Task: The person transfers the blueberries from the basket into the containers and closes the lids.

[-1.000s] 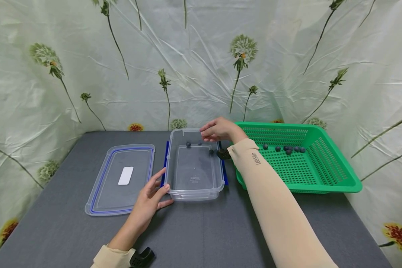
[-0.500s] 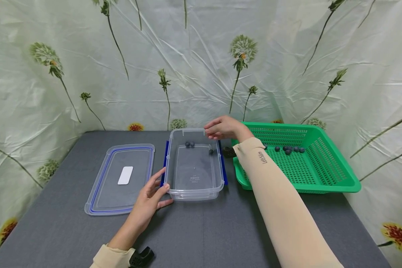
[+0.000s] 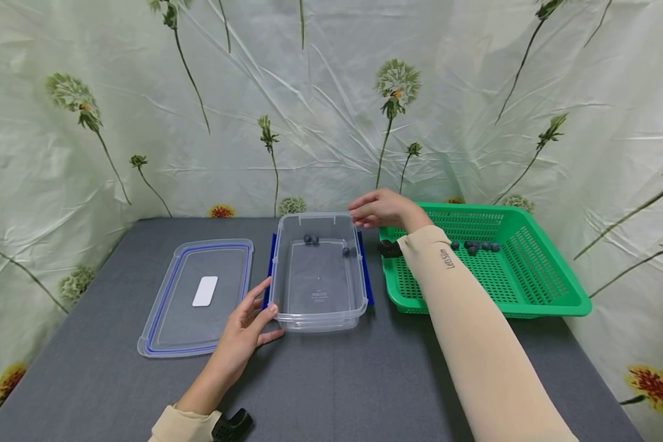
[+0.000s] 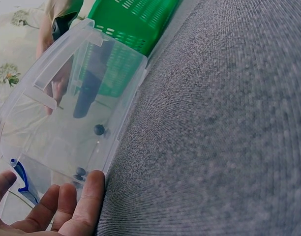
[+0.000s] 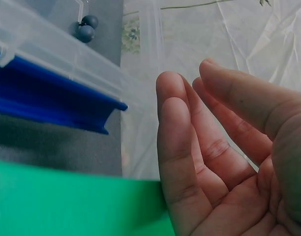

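Note:
A clear plastic container (image 3: 320,276) with blue side latches stands mid-table. Two blueberries (image 3: 312,240) sit together near its back, and another blueberry (image 3: 346,252) lies by its right wall. My left hand (image 3: 245,328) rests against the container's left side with fingers spread, thumb at the rim. In the left wrist view its fingers (image 4: 89,201) touch the clear wall. My right hand (image 3: 383,209) is in the air between the container's back right corner and the green basket (image 3: 530,294). The right wrist view shows its palm (image 5: 239,211) holding nothing, fingers slightly bent.
Several blueberries (image 3: 472,247) lie in the green basket, partly hidden by my right sleeve (image 3: 464,307). A clear lid (image 3: 232,294) with a blue seal and a white label (image 3: 205,291) lies flat on the grey table (image 3: 331,393), left of the container. A flowered sheet (image 3: 331,123) hangs behind.
My right hand has moved right, off the container toward the basket. One blueberry has come to rest beside another at the container's back. My left hand stays at the container's side.

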Motion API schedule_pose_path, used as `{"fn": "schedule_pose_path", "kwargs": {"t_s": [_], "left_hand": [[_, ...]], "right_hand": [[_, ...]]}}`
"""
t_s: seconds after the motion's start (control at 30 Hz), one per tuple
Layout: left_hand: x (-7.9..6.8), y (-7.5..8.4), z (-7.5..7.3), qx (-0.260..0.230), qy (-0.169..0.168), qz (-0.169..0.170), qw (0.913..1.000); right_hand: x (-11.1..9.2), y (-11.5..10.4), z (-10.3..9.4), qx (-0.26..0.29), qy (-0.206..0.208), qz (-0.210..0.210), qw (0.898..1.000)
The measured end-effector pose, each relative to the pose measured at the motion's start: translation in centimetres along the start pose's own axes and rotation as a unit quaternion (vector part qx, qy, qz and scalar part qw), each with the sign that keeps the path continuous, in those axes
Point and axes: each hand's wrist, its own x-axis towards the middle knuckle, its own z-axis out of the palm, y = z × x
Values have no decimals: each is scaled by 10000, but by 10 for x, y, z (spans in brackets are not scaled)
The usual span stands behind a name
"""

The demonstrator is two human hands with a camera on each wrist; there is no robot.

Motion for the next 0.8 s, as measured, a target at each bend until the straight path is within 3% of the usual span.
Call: {"fn": "schedule_pose_path", "kwargs": {"t_s": [0.8], "left_hand": [[-1,0,0,20,-30,27,10000]], "right_hand": [[-28,25,-53,229,153,218,9994]]}}
